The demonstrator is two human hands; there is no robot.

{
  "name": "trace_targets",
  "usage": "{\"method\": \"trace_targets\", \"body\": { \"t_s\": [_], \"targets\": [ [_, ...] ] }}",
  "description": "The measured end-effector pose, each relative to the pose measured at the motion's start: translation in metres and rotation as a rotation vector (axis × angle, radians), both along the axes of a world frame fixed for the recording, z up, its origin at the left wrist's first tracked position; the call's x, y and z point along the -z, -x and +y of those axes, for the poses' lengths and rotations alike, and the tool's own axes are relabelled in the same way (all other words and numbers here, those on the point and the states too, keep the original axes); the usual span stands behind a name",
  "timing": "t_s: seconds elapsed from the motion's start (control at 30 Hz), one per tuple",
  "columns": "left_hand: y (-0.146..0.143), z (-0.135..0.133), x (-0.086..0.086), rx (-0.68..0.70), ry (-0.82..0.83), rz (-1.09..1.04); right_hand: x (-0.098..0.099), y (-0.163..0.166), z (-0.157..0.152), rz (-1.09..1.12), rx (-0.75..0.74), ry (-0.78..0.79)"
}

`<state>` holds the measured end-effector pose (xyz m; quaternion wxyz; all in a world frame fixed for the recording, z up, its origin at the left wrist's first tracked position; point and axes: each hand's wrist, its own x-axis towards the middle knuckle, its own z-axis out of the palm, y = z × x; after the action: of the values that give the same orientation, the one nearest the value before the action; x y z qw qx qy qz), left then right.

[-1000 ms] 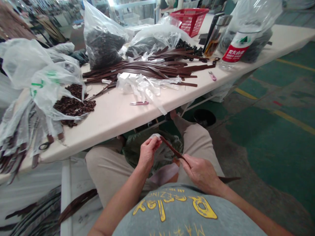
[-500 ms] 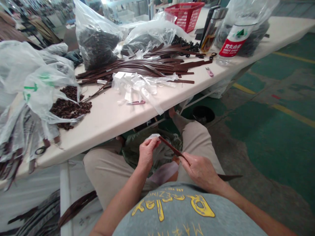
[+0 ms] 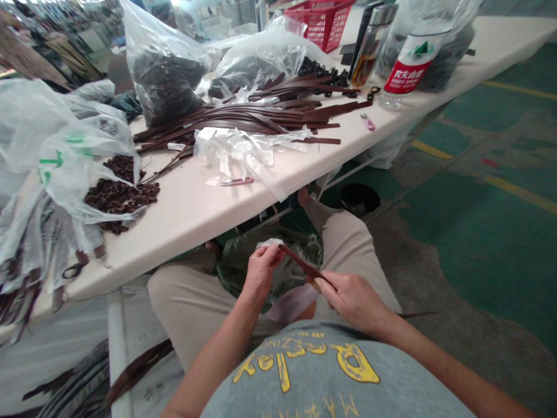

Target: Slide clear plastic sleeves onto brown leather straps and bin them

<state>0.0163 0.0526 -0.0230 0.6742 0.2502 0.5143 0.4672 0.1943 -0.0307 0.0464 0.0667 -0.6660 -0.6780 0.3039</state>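
I sit at a white table (image 3: 191,215) with both hands over my lap. My right hand (image 3: 352,299) grips a thin brown leather strap (image 3: 300,262), which slants up to the left and trails off behind my right arm. My left hand (image 3: 261,270) pinches a scrap of clear plastic wrap (image 3: 270,244) right at the strap's upper tip. A green plastic bag (image 3: 270,273) lies open between my knees beneath the hands.
The table carries a pile of brown straps (image 3: 252,119), crumpled clear wrappers (image 3: 243,151), small snips (image 3: 237,182), bags of dark rings (image 3: 117,191), a red basket (image 3: 324,20), a bottle (image 3: 411,55) and a flask (image 3: 368,43). Green floor lies to the right.
My hands stay on the strap over my lap and shift only slightly. The view has tilted a little, so the table sits slightly lower in frame.
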Motion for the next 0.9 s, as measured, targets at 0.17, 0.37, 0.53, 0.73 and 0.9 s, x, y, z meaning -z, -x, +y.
{"method": "trace_targets", "body": {
  "t_s": [0.17,0.37,0.53,0.73,0.9],
  "targets": [
    [0.001,0.002,0.001,0.033,0.115,-0.149,-0.012,-0.005,0.003,0.178,0.034,0.106],
    [-0.002,-0.010,0.002,0.241,0.088,-0.072,-0.009,0.000,0.002,0.243,0.034,0.094],
    [-0.012,-0.026,0.000,0.477,0.042,-0.091,0.012,-0.001,0.011,0.471,0.082,0.159],
    [-0.016,-0.017,-0.003,0.134,0.171,-0.228,0.020,0.006,0.016,0.555,0.096,0.194],
    [0.002,0.004,0.004,-0.021,0.145,-0.168,0.019,-0.007,0.012,0.521,0.020,0.214]
  ]
}}
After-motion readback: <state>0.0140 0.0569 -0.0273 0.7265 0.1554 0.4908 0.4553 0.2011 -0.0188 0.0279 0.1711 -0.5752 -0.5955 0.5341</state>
